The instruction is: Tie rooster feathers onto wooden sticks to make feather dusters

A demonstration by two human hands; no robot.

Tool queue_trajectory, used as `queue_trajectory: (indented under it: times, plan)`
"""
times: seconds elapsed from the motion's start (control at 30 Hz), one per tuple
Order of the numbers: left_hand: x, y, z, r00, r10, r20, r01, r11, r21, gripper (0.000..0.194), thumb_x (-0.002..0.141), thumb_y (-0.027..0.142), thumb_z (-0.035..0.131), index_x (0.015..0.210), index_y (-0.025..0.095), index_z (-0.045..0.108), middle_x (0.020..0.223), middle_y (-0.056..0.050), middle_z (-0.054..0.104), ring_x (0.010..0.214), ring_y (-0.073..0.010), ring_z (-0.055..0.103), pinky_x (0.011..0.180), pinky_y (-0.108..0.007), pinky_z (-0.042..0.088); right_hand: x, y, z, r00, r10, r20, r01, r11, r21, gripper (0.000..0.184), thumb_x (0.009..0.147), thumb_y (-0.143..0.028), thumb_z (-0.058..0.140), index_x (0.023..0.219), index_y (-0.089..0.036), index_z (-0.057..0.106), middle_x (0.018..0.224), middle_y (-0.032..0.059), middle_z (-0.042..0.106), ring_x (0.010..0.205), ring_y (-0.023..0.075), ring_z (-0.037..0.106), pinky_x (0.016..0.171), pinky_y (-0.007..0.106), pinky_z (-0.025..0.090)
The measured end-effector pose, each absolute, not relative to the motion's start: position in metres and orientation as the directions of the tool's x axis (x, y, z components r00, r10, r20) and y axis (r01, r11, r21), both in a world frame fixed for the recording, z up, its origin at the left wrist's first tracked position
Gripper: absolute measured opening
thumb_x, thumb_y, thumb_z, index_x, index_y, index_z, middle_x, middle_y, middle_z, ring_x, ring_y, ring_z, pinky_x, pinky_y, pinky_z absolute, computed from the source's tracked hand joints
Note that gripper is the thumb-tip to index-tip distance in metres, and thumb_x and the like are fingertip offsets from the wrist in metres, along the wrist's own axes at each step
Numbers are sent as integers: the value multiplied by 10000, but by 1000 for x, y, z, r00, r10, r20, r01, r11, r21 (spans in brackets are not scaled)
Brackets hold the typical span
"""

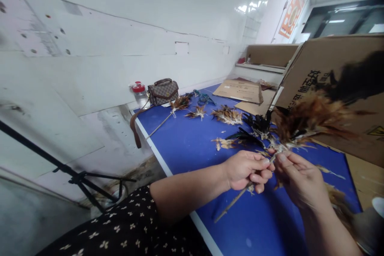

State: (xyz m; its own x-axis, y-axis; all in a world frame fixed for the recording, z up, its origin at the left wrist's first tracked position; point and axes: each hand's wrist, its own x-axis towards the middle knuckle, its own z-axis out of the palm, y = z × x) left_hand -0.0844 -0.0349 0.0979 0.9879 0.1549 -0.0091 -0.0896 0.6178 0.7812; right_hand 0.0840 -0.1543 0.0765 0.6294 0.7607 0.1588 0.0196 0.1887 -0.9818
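My left hand (247,170) is closed around a thin stick (231,205) that slants down to the left over the blue table (186,144). My right hand (297,176) pinches the stick's upper part, where a bunch of brown and black feathers (312,122) is bound on and fans up to the right. Both hands meet just above the table, near its front edge. The feather tips at the far right are blurred.
Small feather bundles (228,115) lie scattered across the table, one on a long stick (163,122). A checked handbag (163,91) and a red-capped jar (140,93) stand at the far corner. Cardboard boxes (333,72) crowd the right side. A tripod (81,178) stands left.
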Motion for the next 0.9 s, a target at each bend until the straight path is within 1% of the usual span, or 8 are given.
queue_trajectory:
  times: [0.07, 0.13, 0.23, 0.3, 0.4, 0.53, 0.73, 0.9]
  plan:
    - [-85, -35, 98, 997, 71, 3, -52, 702, 711, 305, 905, 352, 909, 915, 156, 675, 690, 60, 517, 453, -24, 332, 460, -198, 449, 80, -155, 82, 626, 756, 191, 9, 238, -971, 518, 721, -631, 1070, 923, -210, 844, 663, 9, 617, 511, 127, 496, 406, 239, 392]
    - [-83, -37, 95, 998, 70, 3, -53, 722, 690, 313, 930, 376, 898, 926, 159, 673, 697, 53, 526, 461, -30, 349, 484, -206, 462, 77, -154, 86, 623, 762, 176, -6, 230, -973, 525, 688, -636, 1085, 864, -217, 822, 657, 16, 623, 507, 129, 499, 412, 246, 402]
    - [-72, -45, 87, 972, 235, -11, -143, 628, 765, 446, 902, 528, 920, 934, 148, 689, 712, 19, 608, 504, -69, 476, 562, -284, 581, 77, -153, 86, 655, 744, 134, -17, 191, -981, 558, 684, -670, 1075, 875, -219, 806, 620, 4, 601, 464, 123, 458, 386, 252, 393]
    - [-66, -51, 81, 915, 404, 3, -239, 533, 812, 563, 796, 605, 982, 934, 145, 688, 721, 16, 639, 529, -89, 530, 568, -304, 595, 78, -152, 84, 697, 703, 140, 5, 190, -982, 583, 690, -694, 1065, 874, -216, 788, 575, -23, 549, 436, 109, 414, 361, 238, 358]
    - [-62, -57, 77, 822, 570, 9, -300, 420, 857, 669, 645, 604, 1063, 943, 175, 645, 674, 55, 618, 501, -82, 518, 489, -238, 461, 80, -149, 80, 736, 660, 153, 63, 159, -985, 604, 723, -730, 1036, 881, -208, 775, 542, -36, 522, 411, 105, 390, 331, 226, 316]
    - [-63, -60, 78, 761, 648, -4, -312, 371, 875, 606, 697, 591, 1021, 891, 189, 611, 649, 63, 598, 469, -39, 420, 449, -197, 286, 80, -145, 76, 732, 666, 141, 25, 181, -983, 576, 737, -680, 1051, 906, -198, 785, 563, -38, 531, 431, 91, 378, 355, 211, 286]
    - [-74, -52, 86, 878, 477, -31, -207, 438, 875, 477, 865, 568, 907, 906, 161, 663, 693, 54, 564, 461, -31, 358, 450, -206, 217, 77, -146, 82, 706, 685, 180, 10, 244, -970, 566, 718, -641, 1077, 934, -188, 816, 598, -28, 552, 460, 86, 396, 397, 210, 292]
    - [-86, -40, 93, 974, 206, -88, -44, 562, 826, 461, 869, 521, 927, 894, 174, 625, 697, 68, 497, 478, -26, 312, 467, -199, 204, 76, -149, 86, 704, 688, 174, 44, 203, -978, 598, 711, -672, 1071, 918, -179, 802, 565, -29, 544, 433, 90, 393, 376, 216, 314]
